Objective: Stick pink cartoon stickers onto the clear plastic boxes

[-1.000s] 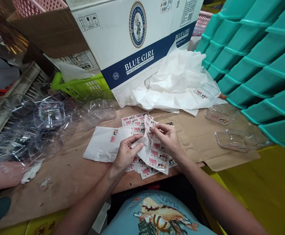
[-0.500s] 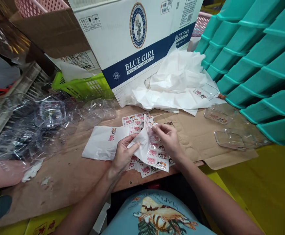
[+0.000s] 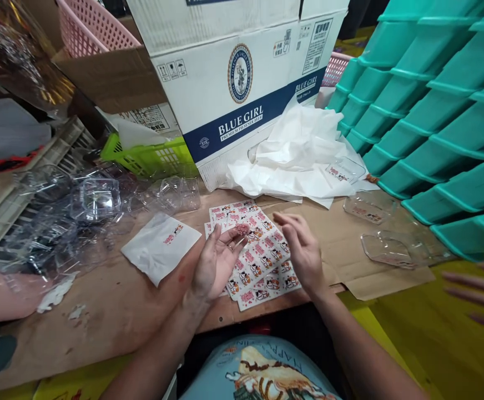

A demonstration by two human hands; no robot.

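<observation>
Palm up over the sticker sheets, my left hand (image 3: pixel 217 261) is open with its thumb apart from the fingers. Pink lettering shows over its index fingertip; I cannot tell whether a loose clear sticker clings there. My right hand (image 3: pixel 304 250) hovers at the sheets' right side, fingers stretched loosely leftward, with nothing visible in it. Overlapping sticker sheets (image 3: pixel 258 264) printed with cats and pink lettering lie flat between and below both hands. Left of them lies a white paper bag (image 3: pixel 154 253) bearing one such cat design near its upper edge.
Clear plastic containers (image 3: pixel 96 200) pile up at left, beside a green basket (image 3: pixel 154 158). A white beer carton (image 3: pixel 208 83) and crumpled white paper (image 3: pixel 292 150) stand behind. Teal bins (image 3: pixel 429 111) rise at right. Another person's hand (image 3: pixel 479 291) reaches in at the right edge.
My hands have moved apart, and the lifted sheet now lies flat. My left hand has turned palm up. The paper bag has shifted left and rotated. Another person's hand has appeared at right.
</observation>
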